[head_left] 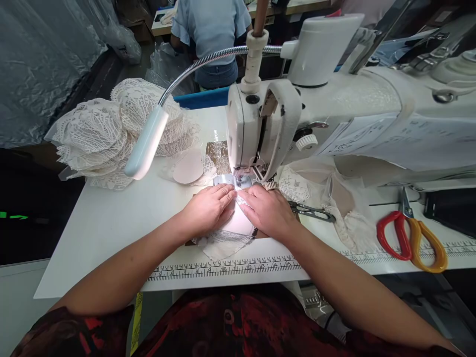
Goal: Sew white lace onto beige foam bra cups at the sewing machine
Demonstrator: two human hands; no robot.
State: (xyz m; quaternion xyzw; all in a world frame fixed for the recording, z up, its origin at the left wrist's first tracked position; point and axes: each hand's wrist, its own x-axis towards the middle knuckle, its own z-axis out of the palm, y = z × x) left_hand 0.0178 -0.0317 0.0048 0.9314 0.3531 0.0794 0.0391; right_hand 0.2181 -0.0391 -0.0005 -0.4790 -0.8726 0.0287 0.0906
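Observation:
A white piece of lace-edged fabric (pixel 238 223) lies at the sewing machine (pixel 275 129), its lace end hanging toward me. My left hand (pixel 211 206) holds it from the left, fingers pressed together near the needle plate (pixel 223 180). From the right, my right hand (pixel 266 206) grips the same fabric, its index finger and thumb pointing toward the presser foot. Both hands' fingertips almost meet just in front of the needle area, which is lit and partly hidden. Under my right wrist, a dark slotted metal tool (pixel 314 212) sticks out.
Stacked lace pieces (pixel 92 134) sit at the left behind a bendable lamp (pixel 148 141). A beige cup piece (pixel 188 167) lies nearby. More lace and cups (pixel 342 193) are on the right, beside scissors (pixel 411 235). A printed ruler (pixel 223 267) runs along the front. Another person (pixel 211 34) sits beyond.

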